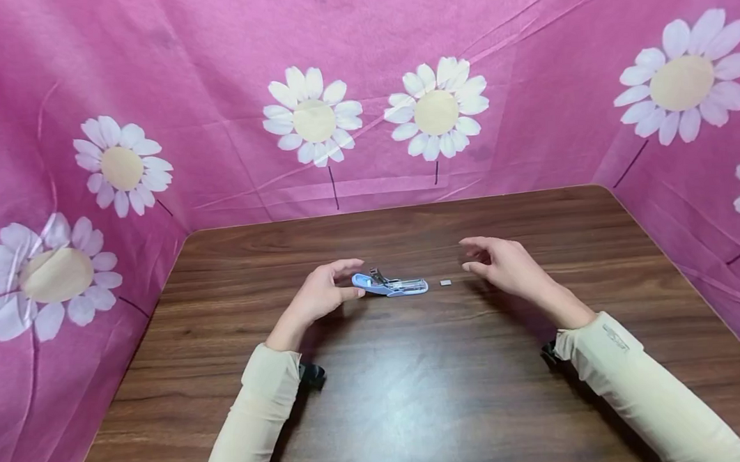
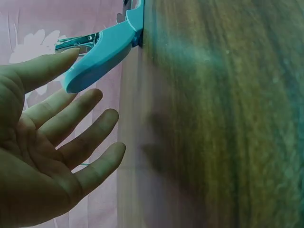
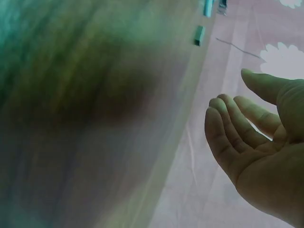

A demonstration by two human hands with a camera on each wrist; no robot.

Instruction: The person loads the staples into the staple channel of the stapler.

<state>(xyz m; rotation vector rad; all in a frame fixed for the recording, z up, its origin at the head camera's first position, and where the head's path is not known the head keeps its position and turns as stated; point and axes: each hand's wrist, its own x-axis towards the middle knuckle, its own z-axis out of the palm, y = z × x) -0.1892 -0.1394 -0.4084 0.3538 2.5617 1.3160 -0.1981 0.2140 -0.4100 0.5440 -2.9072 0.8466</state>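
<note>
The stapler (image 1: 389,284) is flanked by both hands. The left hand (image 1: 323,291) is held relaxed and empty just beside it. The right hand (image 1: 504,266) is kept loosely spread, empty, near the staple strip (image 1: 446,282).

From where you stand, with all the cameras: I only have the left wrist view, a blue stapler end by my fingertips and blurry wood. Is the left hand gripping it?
Observer: No. On the head view the left hand is open, fingers loosely curved, right at the rear end of the stapler; I cannot tell whether the fingertips touch it.
Operator: Where is the other hand?
Observer: The right hand hovers to the stapler's right, open and holding nothing.
Operator: Anything between them?
Observer: A small grey block, maybe a strip of staples, lies on the table between the stapler and the right hand, apart from both.
</note>
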